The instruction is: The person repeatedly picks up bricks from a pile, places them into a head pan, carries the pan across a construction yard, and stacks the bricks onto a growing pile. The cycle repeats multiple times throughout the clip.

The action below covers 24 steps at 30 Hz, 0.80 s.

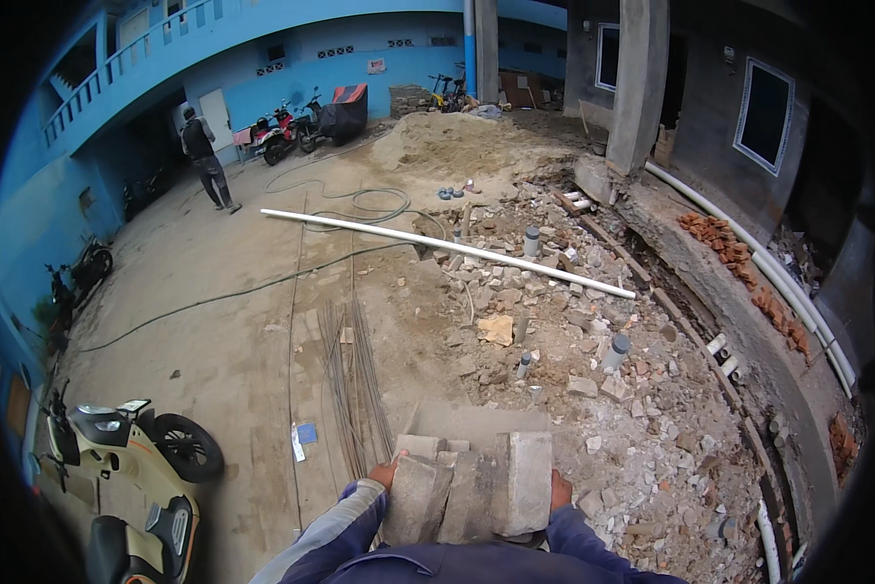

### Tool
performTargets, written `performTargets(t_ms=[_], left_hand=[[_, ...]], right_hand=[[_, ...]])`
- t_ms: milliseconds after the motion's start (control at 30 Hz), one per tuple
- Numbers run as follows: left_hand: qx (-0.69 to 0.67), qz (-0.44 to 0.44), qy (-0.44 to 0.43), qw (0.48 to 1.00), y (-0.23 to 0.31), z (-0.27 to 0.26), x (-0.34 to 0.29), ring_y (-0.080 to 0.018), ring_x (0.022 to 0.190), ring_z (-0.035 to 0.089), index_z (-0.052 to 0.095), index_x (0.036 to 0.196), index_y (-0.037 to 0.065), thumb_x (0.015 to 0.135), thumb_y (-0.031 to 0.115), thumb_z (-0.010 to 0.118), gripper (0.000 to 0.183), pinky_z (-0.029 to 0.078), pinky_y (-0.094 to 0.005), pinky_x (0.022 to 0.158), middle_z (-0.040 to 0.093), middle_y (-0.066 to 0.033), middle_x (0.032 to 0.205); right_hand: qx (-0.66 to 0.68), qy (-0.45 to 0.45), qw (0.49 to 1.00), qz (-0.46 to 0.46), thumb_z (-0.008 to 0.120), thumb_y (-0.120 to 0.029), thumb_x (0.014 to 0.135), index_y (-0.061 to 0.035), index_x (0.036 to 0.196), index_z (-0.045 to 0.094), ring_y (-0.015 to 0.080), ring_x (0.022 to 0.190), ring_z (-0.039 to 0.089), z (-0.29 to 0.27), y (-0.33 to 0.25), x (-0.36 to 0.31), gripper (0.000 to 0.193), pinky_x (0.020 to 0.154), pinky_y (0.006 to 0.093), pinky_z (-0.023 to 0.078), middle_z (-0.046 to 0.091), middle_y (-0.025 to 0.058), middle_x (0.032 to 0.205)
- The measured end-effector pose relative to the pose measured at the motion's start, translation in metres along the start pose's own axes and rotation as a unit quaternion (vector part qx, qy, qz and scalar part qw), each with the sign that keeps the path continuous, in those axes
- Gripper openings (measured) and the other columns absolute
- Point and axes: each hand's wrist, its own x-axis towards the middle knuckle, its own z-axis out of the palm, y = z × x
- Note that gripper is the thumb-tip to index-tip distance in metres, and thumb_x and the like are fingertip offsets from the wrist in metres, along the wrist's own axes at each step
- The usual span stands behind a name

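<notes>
A load of grey, dusty concrete blocks point(472, 498) is close in front of my body at the lower middle, with several pieces packed side by side. My left hand point(387, 473) grips the load's left side, its fingers curled at the edge of a block. On the opposite side, my right hand point(560, 490) is closed against the rightmost block point(530, 472), its fingers partly hidden. Just beyond the blocks lies a flat grey surface point(476, 419); whether it belongs to the load I cannot tell. The underside of the load is hidden.
Broken rubble point(583, 389) with upright pipe stubs point(615, 352) covers the ground to the right, beside a trench point(710, 341). A long white pipe point(447, 249) crosses ahead. Steel rods point(350, 370), a green hose point(262, 285) and a parked scooter point(136, 487) are leftward. A person point(207, 161) stands far left.
</notes>
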Motion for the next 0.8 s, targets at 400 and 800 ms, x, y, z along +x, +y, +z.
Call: performTargets(t_ms=[400,800], left_hand=[[0.115,-0.012,0.103,0.988,-0.033,-0.17,0.074,-0.0472,0.098,0.067,0.028,0.156,0.027,0.095,0.043,0.054,0.068,0.054,-0.0503,0.082,0.069,-0.0265,0.109],[0.107,0.012,0.143,0.984,-0.011,-0.347,0.324,-0.0449,0.099,0.068,0.053,0.138,0.015,0.092,0.039,0.058,0.052,0.054,-0.0499,0.083,0.07,-0.0227,0.11]], right_hand=[[-0.006,-0.198,0.979,0.046,0.053,-0.038,0.102,0.0073,0.092,0.073,0.018,0.076,0.067,0.226,-0.135,0.2,0.051,0.074,0.0335,0.051,0.074,0.0112,0.085],[-0.004,-0.196,0.98,0.03,0.057,-0.055,0.094,0.0065,0.086,0.071,0.0311,0.078,0.071,0.456,-0.223,0.45,0.063,0.075,0.0399,0.05,0.071,0.0215,0.08]])
